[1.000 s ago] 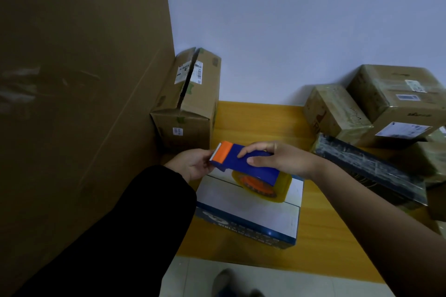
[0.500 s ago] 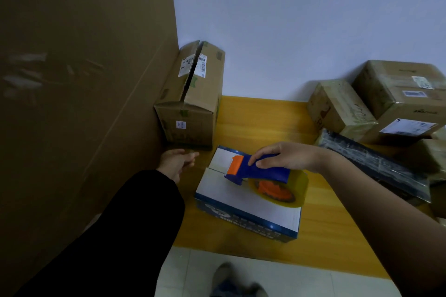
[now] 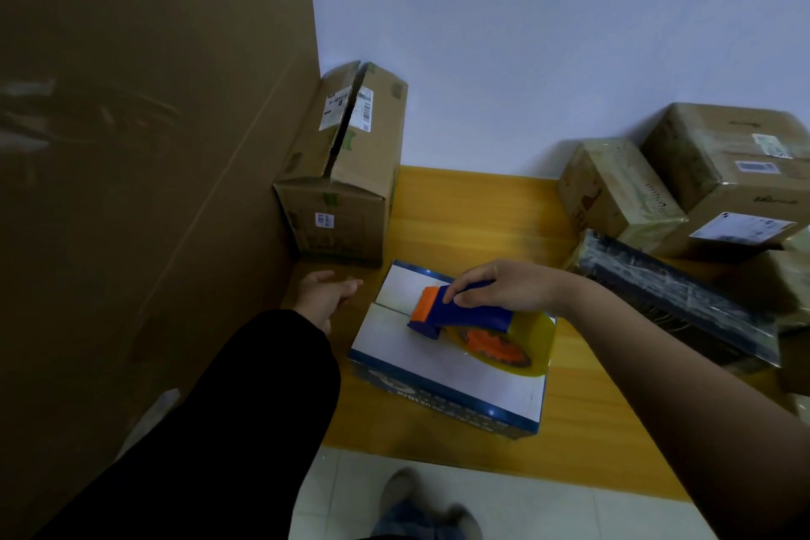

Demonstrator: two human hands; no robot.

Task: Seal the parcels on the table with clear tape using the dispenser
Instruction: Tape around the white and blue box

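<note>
Pulled back from the dispenser point(image 3: 464, 316), the left hand point(image 3: 326, 298) now hovers left of the box point(image 3: 438, 368), fingers loose and holding nothing. The right hand point(image 3: 499, 287) grips the dispenser, whose nose is down on the box top at frame centre. A carton point(image 3: 350, 171) stands behind (flaps ajar, contents hidden). A cardboard sheet point(image 3: 153, 145) fills the left, and wrapped parcels point(image 3: 622, 189) crowd the table point(image 3: 473, 210) at right.

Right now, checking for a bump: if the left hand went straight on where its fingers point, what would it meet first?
Probably the white-topped box, at its far corner; the left hand aims there. Depth is unclear; it might pass behind.
</note>
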